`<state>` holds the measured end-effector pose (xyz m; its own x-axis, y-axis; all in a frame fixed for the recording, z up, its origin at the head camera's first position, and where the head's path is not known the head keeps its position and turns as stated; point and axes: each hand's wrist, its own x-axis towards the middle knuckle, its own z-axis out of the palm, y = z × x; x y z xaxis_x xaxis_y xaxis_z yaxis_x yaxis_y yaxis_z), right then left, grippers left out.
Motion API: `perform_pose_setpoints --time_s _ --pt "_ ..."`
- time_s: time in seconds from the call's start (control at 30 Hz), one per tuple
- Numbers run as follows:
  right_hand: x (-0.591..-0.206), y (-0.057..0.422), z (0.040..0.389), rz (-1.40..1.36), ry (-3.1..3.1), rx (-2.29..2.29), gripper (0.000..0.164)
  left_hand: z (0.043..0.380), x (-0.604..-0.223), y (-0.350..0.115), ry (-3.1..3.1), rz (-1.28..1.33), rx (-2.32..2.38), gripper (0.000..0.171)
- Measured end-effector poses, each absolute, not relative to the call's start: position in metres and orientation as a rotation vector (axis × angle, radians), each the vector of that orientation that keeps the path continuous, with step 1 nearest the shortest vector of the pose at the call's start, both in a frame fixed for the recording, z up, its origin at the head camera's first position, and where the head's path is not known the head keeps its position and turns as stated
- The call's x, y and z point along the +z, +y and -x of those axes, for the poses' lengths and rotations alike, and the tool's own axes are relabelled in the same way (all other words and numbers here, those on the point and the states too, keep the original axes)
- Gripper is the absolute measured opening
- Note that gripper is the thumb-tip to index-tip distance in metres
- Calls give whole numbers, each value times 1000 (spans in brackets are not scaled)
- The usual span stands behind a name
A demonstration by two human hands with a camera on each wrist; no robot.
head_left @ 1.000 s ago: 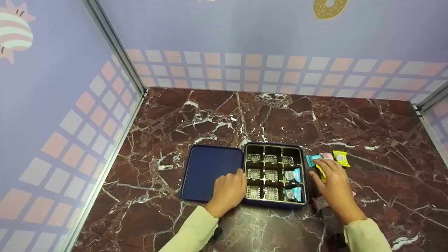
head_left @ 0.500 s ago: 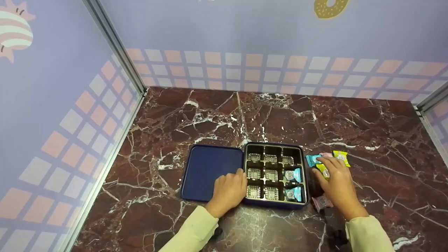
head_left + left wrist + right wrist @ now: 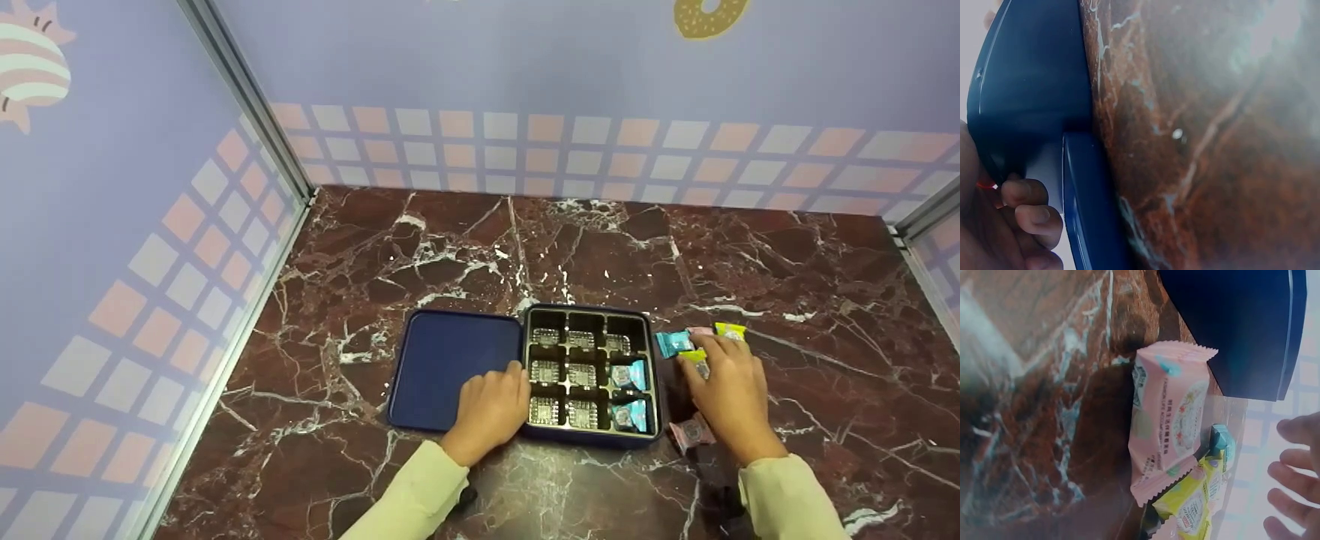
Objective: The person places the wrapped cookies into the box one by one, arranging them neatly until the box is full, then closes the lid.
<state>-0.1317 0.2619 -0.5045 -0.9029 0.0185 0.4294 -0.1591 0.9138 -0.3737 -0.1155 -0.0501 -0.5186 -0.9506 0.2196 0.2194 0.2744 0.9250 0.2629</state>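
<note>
A navy tin with a divided plastic insert stands in the head view. Two blue-wrapped sweets lie in its right column, in the middle and front compartments. My left hand grips the tin's left edge, fingers curled in the left wrist view. Right of the tin, my right hand hovers over wrapped sweets, its fingers loosely extended and holding nothing in the right wrist view. Beneath and around it lie a turquoise sweet, a yellow sweet, another yellow one and a pink sweet nearest the wrist.
The tin's navy lid lies flat against its left side, partly under my left hand. Another pink sweet sits behind the turquoise one. Patterned panels border the marbled table at the back and sides.
My right hand has shifted slightly right, away from the tin. The nearer yellow sweet has moved a little toward the back, and the front pink sweet shows more. My left hand stays put.
</note>
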Motion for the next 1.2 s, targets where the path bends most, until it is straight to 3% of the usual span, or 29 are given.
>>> perform_pose_setpoints --time_s 1.2 --pt "-503 258 148 -15 -2798 465 38 116 -519 -50 -2912 371 -460 30"
